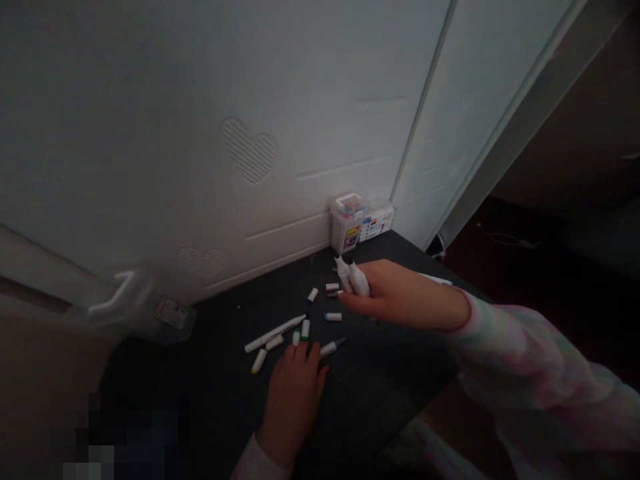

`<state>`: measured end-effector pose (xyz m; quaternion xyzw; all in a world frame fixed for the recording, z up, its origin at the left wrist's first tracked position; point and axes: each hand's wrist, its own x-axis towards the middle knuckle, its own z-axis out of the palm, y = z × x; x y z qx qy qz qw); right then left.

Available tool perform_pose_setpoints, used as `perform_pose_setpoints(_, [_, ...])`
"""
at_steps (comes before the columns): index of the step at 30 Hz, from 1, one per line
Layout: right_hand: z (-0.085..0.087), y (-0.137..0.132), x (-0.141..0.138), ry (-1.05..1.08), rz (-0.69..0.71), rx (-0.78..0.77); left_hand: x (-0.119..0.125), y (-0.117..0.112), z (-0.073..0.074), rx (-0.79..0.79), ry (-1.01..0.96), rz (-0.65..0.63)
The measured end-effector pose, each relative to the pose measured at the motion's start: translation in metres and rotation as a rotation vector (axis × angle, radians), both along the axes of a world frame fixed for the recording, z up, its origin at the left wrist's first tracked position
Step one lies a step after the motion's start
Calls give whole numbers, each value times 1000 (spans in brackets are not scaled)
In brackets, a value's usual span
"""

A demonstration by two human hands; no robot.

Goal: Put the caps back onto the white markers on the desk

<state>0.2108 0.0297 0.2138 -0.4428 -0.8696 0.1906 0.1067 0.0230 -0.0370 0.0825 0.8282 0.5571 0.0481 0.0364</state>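
My right hand (393,293) is closed around white markers (356,277), uncapped tips pointing up, over the right part of the dark table. My left hand (297,387) lies palm down with its fingers stretched out at the loose marker caps. Its fingertips touch or nearly touch a green-ended cap (305,330). By its thumb is a white marker (329,349) with a dark tip, partly hidden by the fingers. A long uncapped marker (275,334) lies to the left, near a yellow-ended cap (259,361). A blue-ended cap (333,317) rests between the hands.
Against the white panelled wall (175,167) stand a clear lidded tub (347,223) and a clear box of markers (377,223). A transparent container with a handle (173,320) sits at the table's left end. The dark table (370,387) ends at the right above the floor.
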Motion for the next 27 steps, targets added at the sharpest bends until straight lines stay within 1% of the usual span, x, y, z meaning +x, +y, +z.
perform_pose_setpoints(3, [-36, 5, 12, -283, -60, 69, -8, -14, -1, 14, -10, 20])
perform_pose_setpoints(5, [-60, 6, 18, -449, -84, 78, -12, -23, -4, 36, -31, 28])
perform_pose_setpoints(7, [-78, 6, 22, -551, -104, 71, -14, -29, -7, 65, -55, 32])
perform_pose_setpoints(9, [-91, 6, 22, -594, -127, 70, -15, -32, -10, 86, -66, 41])
perform_pose_setpoints(12, [-102, 7, 20, -606, -164, 88, -14, -31, -12, 82, -51, 40])
perform_pose_setpoints(18, [-118, 9, 14, -606, -218, 129, -14, -25, -15, 110, -45, 18])
perform_pose_setpoints(27, [-122, 13, 17, -537, -249, 88, -14, -21, -13, 182, -108, -15])
